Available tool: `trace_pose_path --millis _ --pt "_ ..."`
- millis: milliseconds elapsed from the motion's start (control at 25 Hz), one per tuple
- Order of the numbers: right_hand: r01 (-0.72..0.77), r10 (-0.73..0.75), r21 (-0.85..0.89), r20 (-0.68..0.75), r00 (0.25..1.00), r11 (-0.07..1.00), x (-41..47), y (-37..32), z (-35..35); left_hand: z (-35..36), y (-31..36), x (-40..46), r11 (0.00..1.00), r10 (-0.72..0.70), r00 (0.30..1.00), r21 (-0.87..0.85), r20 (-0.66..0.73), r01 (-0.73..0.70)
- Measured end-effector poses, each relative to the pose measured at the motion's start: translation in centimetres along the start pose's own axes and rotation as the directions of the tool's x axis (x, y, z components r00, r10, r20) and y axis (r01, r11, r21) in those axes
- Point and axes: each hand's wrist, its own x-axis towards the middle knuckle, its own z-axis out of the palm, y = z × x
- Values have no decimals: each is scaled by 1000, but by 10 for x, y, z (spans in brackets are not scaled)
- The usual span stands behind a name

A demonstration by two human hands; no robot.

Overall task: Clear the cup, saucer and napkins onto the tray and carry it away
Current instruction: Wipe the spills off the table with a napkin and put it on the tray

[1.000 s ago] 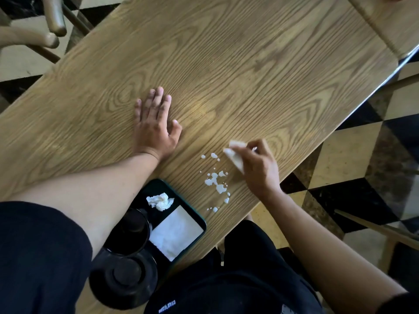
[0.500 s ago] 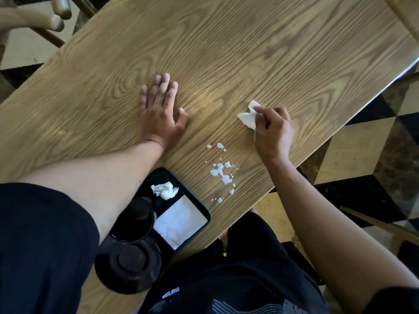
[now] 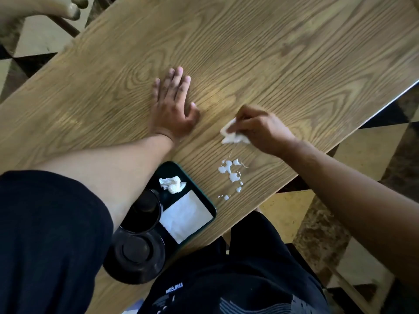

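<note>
From the head camera, the left hand (image 3: 172,107) lies flat and open on the wooden table (image 3: 260,53), fingers spread, holding nothing. The right hand (image 3: 258,126) pinches a white napkin (image 3: 233,137) against the tabletop, just above a scatter of white spilled drops (image 3: 231,173). Near the table's front edge sits the dark tray (image 3: 204,200), carrying a crumpled napkin (image 3: 172,184), a flat napkin (image 3: 186,217) and the black cup (image 3: 145,209). The black saucer (image 3: 136,254) lies beside the cup, overhanging the table edge.
</note>
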Motion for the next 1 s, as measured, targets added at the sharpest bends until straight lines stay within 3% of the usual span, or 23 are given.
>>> trace_pose_path --millis 80,120,160,240,320,400,480,560,600,640,720,800,840,880,960,1000 --pt "-305 302 31 -264 916 952 -13 -2 5 -1 1 -1 1000 -16 1000 -3 17 16" --pt "-363 357 42 -323 877 931 -20 -10 16 -1 1 -1 1000 -16 1000 2 17 16" --pt "-335 335 54 -305 892 941 -27 -23 30 -1 1 -1 1000 -9 1000 9 12 9" --pt "-80 90 82 -119 989 993 -41 -48 54 -1 0 -1 1000 0 1000 18 3 0" --pt "107 -115 86 83 990 990 -44 -59 57 0 1 -2 1000 -4 1000 16 2 4" --pt "165 -175 73 151 973 983 -34 -49 49 0 1 -2 1000 -4 1000 22 0 4" --pt "40 -40 52 6 999 998 -23 -36 37 1 0 -2 1000 -4 1000 11 10 4" --pt "-203 210 53 -222 952 978 -16 -26 29 1 -1 0 1000 -4 1000 4 12 4" --pt "-267 275 67 -270 923 961 -18 -26 31 0 0 0 1000 -6 1000 9 11 6" --pt "-266 275 70 -254 927 961 -25 -29 36 -1 0 0 1000 -7 1000 17 12 7" --pt "-84 86 59 -36 996 995 -48 -42 45 -2 1 -1 1000 -8 1000 19 13 7" --pt "134 -140 44 204 969 990 -64 -39 36 -2 2 -2 1000 -4 1000 13 1 4" --pt "170 -174 39 255 951 985 -65 -31 27 -2 2 -2 1000 -4 1000 15 -4 4" --pt "146 -148 27 223 963 989 -64 -24 19 -2 2 -2 1000 -3 1000 18 -7 3" --pt "-79 80 31 -36 996 996 -63 -15 12 0 1 -2 1000 3 1000 20 -14 -2" --pt "-229 235 55 -192 953 972 -64 -18 16 0 1 -2 1000 5 1000 21 -15 -4"
